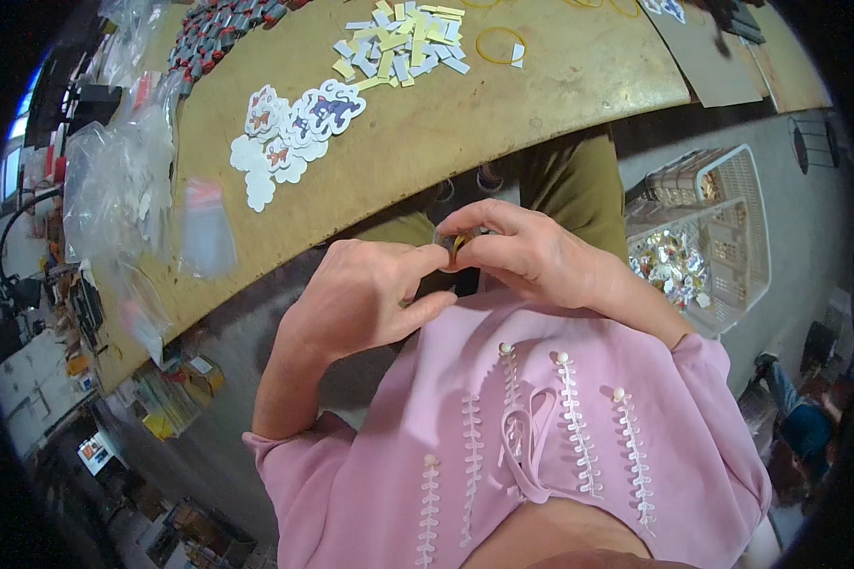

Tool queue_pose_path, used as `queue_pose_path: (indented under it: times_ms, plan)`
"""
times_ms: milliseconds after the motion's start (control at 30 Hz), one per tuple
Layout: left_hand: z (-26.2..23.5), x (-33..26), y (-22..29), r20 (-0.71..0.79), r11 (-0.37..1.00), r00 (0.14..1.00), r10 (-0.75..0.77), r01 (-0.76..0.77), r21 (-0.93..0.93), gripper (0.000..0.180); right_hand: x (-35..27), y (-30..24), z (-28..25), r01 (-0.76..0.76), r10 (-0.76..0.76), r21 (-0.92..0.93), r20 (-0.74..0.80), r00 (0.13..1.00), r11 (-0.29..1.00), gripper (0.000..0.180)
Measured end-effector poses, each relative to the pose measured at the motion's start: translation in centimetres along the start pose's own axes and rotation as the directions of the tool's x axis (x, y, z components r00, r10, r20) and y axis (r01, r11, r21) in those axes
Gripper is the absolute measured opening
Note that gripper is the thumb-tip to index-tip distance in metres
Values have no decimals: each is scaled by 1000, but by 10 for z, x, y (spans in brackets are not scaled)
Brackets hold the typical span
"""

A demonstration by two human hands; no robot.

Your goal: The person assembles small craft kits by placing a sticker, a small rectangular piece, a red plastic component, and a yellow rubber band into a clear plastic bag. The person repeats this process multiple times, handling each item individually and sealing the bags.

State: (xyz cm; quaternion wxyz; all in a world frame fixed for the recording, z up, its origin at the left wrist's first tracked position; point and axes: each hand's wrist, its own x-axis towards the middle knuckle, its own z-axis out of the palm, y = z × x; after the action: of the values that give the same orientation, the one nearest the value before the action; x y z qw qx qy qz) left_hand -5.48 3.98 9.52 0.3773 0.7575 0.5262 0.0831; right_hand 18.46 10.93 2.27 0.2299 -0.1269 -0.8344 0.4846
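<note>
In front of my body, above my lap, my two hands meet around a small dark and yellow item (459, 245). Most of it is covered by fingers, so its kind does not show. My right hand (531, 251) pinches it between thumb and curled forefinger. My left hand (365, 289) comes from the other side, its fingertips pressed against the item and its thumb held lower. Beyond the hands, on the table, lies a loose pile of die-cut cartoon stickers (299, 128), some white side up.
The wooden table (541, 85) carries small white and yellow strips (403, 43), yellow rubber bands (500, 45), grey-and-red pieces (220, 38) and clear plastic bags (114, 180). At right on the floor, white plastic baskets (754, 237) hold shiny small packets (671, 266).
</note>
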Motion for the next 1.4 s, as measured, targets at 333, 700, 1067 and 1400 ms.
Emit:
queue_pose_path:
  times_ms: [333,700,1067,1400]
  plan:
    - [8,-3,-13,-183,999,982,34,-35,-1,33,5,-5,-2,-36,36,-27,-19,999,999,29]
    - [23,5,-17,-295,995,956,-4,-26,-99,30,13,1,-3,46,-57,-97,-124,991,994,17]
    - [66,21,-20,-623,861,754,-206,-163,-482,15,18,4,-16,-8,-36,-164,-264,964,986,21]
    - [83,35,-22,-721,847,668,-184,-264,-462,8,14,9,-18,-137,142,42,-149,979,990,13]
